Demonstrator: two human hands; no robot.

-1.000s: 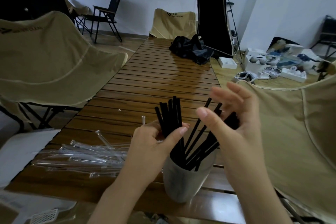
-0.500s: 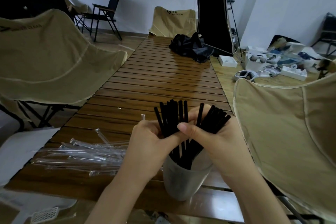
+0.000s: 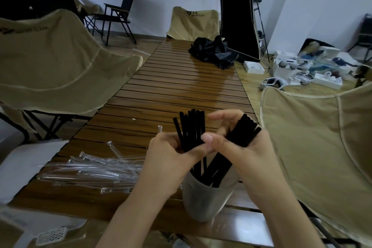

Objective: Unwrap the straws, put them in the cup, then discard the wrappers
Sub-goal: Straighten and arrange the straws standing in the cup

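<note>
1. A slatted wooden tabletop [image 3: 181, 90] runs between tan camping chairs [image 3: 50, 70].
2. Black straws [image 3: 192, 129] stand in a grey cup [image 3: 203, 199] below both hands.
3. The left hand [image 3: 171, 153] grips one upright bunch; the right hand [image 3: 237, 145] grips a slanted bunch.
4. Clear wrappers [image 3: 96, 169] lie left of the left hand.

From my feed, the straws [image 3: 191, 129] look like matt black plastic, smooth along their lengths. The cup [image 3: 203, 197] holding them has a frosted, translucent plastic look with a dull grey sheen. The wrappers [image 3: 90, 169] are clear, glossy film that catches thin highlights. The slatted table [image 3: 181, 86] reads as dark varnished wood with visible grain and a wet-looking shine. The camp chair [image 3: 50, 62] seats are matt tan woven cloth. The black bag [image 3: 213, 51] appears to be crumpled, slightly shiny fabric.
</note>
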